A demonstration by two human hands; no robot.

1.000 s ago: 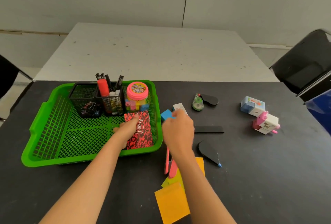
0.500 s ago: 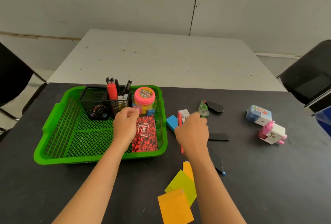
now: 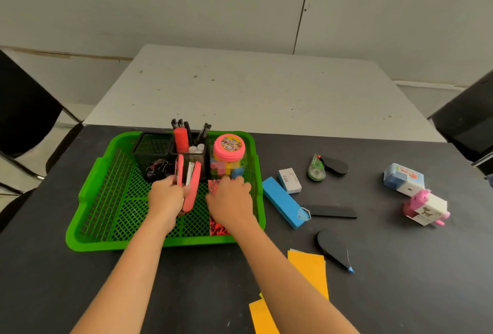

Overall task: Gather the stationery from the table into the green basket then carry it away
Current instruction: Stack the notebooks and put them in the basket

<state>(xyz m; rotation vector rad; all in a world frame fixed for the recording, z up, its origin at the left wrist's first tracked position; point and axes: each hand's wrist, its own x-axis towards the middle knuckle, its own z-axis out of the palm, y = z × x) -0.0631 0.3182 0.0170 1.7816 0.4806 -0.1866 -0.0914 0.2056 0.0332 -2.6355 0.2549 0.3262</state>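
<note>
The green basket (image 3: 88, 195) sits on the black table, left of centre. Inside it are a black mesh pen holder (image 3: 152, 152) with markers, a pink-lidded jar (image 3: 229, 149) and a red notebook (image 3: 217, 227). My left hand (image 3: 166, 196) grips a pink stapler (image 3: 193, 187) over the basket floor. Palm down, my right hand (image 3: 230, 204) rests on the notebook, and I see nothing in it. On the table to the right lie a blue box (image 3: 284, 201), a small white box (image 3: 289, 179), a green correction tape (image 3: 316, 169) and orange sticky notes (image 3: 309, 269).
Further right lie a black strip (image 3: 330, 211), a black teardrop-shaped item (image 3: 333, 247), a blue sharpener (image 3: 402, 180) and a pink-and-white sharpener (image 3: 425, 208). A grey table (image 3: 240, 88) adjoins the far edge. Black chairs stand at both sides.
My right hand lifted the pink stapler off the table and carried it left to the basket, where my left hand now holds it. My right hand has come down onto the notebook.
</note>
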